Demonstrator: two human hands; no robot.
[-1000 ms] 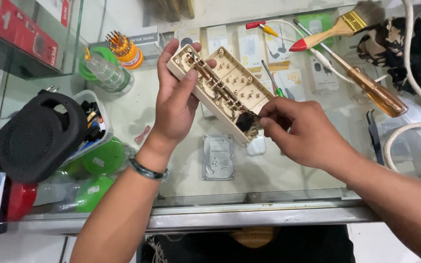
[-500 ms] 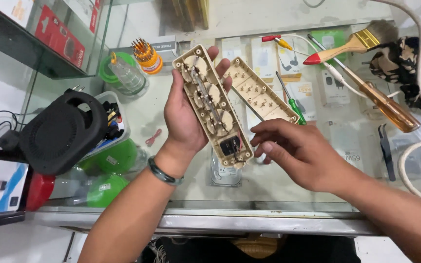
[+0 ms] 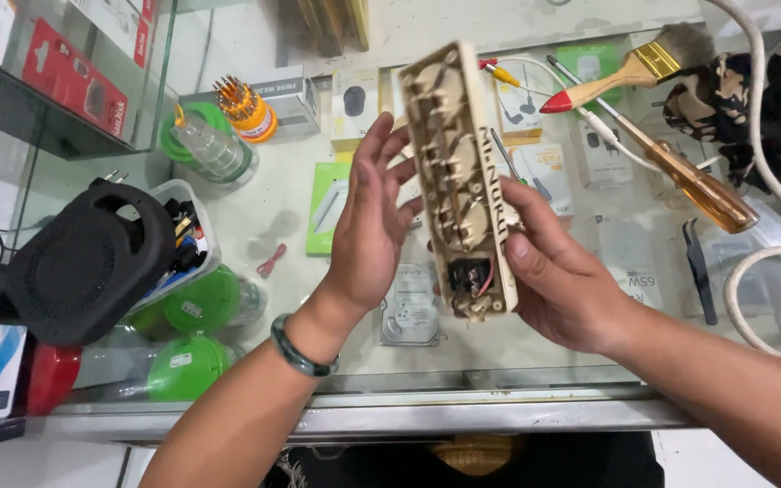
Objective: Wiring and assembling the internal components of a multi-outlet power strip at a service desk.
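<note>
An opened beige power strip stands on its long edge above the glass counter, its inner side with round socket parts and wires turned to the left. My right hand grips its lower end from the right, thumb on the edge. My left hand, a dark bracelet on its wrist, is flat beside the strip's open face with fingers spread; the fingertips reach its left side.
A black round device and green containers sit at the left. A bit set and a bottle stand behind. A paintbrush, an amber-handled screwdriver, black tweezers and a white cable lie at the right.
The strip passed from my left hand's grip into my right hand and turned up onto its edge. My left hand let go and spread its fingers.
</note>
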